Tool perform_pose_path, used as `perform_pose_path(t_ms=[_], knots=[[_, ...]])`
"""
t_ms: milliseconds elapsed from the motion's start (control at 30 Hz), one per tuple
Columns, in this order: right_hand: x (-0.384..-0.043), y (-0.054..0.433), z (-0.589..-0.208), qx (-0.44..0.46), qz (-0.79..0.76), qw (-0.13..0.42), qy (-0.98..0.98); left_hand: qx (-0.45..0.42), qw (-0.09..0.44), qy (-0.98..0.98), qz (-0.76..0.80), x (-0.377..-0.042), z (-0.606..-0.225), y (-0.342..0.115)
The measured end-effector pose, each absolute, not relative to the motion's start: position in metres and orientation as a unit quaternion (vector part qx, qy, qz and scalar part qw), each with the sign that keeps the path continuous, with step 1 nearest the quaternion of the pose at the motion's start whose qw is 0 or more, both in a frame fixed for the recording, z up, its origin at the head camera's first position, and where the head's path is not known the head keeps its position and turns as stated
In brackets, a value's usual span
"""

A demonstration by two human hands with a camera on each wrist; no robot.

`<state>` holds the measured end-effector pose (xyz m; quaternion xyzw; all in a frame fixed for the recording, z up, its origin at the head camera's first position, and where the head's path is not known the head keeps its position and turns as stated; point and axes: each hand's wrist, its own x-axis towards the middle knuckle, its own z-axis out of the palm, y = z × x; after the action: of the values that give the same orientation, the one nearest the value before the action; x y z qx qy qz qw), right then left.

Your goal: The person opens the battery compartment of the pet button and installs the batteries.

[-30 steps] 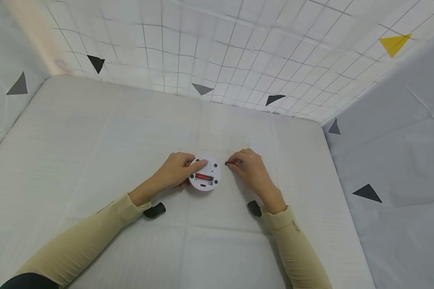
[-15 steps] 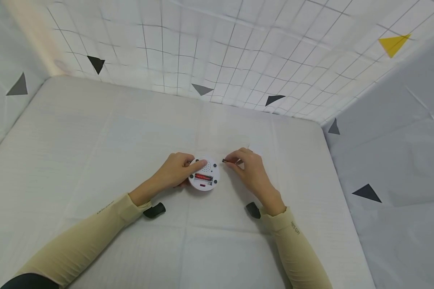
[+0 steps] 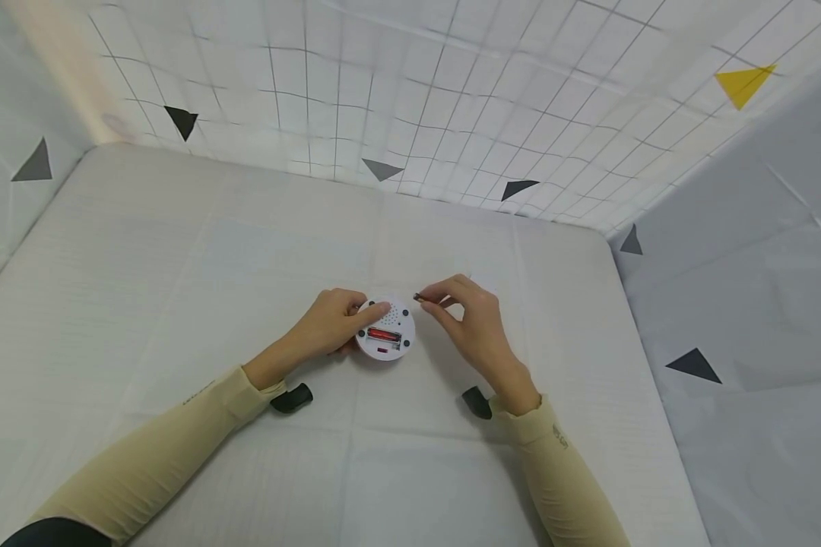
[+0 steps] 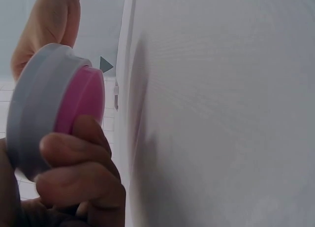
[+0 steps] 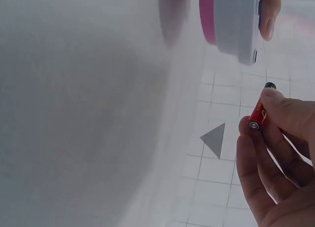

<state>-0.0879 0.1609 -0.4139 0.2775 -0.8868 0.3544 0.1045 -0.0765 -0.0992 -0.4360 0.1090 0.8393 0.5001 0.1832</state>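
Observation:
My left hand (image 3: 331, 323) grips a round white device (image 3: 397, 317) by its left side, thumb on its speaker holes. The device's underside faces up, and its uncovered battery slot holds one red battery (image 3: 384, 335). On its other face a pink dome (image 4: 83, 96) shows in the left wrist view, with fingers curled against it. Just right of the device, my right hand (image 3: 472, 311) pinches a second battery (image 5: 260, 109), red with a dark end, between thumb and fingertips. That battery is apart from the device.
A white cloth-covered table (image 3: 260, 228) lies under both hands. Behind it rises a grid-lined white wall (image 3: 438, 99) with dark triangles, and a grey wall (image 3: 746, 304) stands at the right. Dark wrist pieces (image 3: 293, 399) stick out beside both cuffs.
My right hand has moved slightly left and away from me with its battery, which sits nearer the device's upper right edge. The left hand and device have hardly moved.

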Motion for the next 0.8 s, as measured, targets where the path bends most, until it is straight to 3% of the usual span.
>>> perform_pose_path(t_ms=[800], knots=[[-0.070,0.137,-0.405,0.362,0.408,0.099,-0.832,0.126,0.173,0.833,0.510,-0.077,-0.436,-0.102]])
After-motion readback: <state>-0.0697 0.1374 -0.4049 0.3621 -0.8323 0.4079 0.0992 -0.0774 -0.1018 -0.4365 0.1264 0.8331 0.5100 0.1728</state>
